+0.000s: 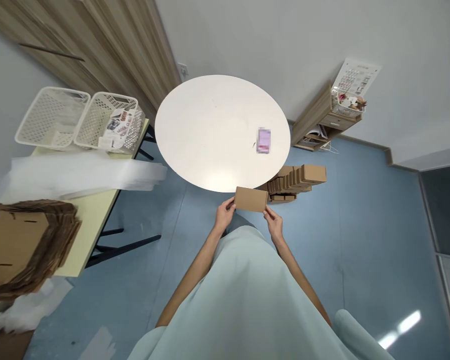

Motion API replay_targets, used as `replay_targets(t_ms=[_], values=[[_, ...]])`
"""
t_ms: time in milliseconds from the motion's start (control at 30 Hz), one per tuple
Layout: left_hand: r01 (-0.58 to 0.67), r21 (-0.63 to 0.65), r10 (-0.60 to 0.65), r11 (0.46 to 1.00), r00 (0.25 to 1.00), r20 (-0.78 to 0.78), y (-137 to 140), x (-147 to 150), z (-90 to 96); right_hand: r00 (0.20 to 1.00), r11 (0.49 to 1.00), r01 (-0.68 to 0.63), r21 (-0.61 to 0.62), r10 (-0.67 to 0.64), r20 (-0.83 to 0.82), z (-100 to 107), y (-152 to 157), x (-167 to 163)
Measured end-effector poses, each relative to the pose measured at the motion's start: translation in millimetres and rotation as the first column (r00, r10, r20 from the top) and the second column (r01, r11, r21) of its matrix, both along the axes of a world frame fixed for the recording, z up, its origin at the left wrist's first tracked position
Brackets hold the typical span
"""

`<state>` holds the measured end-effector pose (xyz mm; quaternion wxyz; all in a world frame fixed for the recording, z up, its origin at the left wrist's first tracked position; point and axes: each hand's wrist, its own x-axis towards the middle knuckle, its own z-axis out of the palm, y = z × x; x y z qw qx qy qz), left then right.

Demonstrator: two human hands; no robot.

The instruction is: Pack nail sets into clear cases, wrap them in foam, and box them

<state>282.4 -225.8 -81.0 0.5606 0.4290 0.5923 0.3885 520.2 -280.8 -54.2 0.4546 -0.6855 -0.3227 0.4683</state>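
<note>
A small brown cardboard box, closed and flat-topped, is held between my two hands just in front of the near edge of the white round table. My left hand grips its left end, thumb and fingers pinching the side. At the right end, my right hand holds the near corner with its fingertips. On the table's right part lies a flat purple item, its details blurred. Stacked cardboard boxes stand to the right, beyond my right hand.
A pale yellow table at left carries white baskets, white wrapping sheets and a stack of flattened cardboard. A wooden cabinet stands against the wall at right. Blue floor surrounds me.
</note>
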Motion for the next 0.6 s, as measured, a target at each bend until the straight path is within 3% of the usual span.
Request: replay_targets(t_ms=[133,333,600], values=[[0.097,-0.004,-0.096,0.995,0.993,0.066,-3,34,5.3,0.996,0.997,0.081,-0.016,-0.082,-0.028,7,-16,32],[0.188,-0.004,-0.186,0.982,0.978,0.088,15,85,4.6,0.987,0.988,0.156,0.004,-0.156,-0.041,7,-8,86],[0.238,-0.028,-0.234,0.971,0.967,0.099,61,210,3.2,0.971,0.971,0.239,-0.023,-0.24,-0.022,6,27,203]])
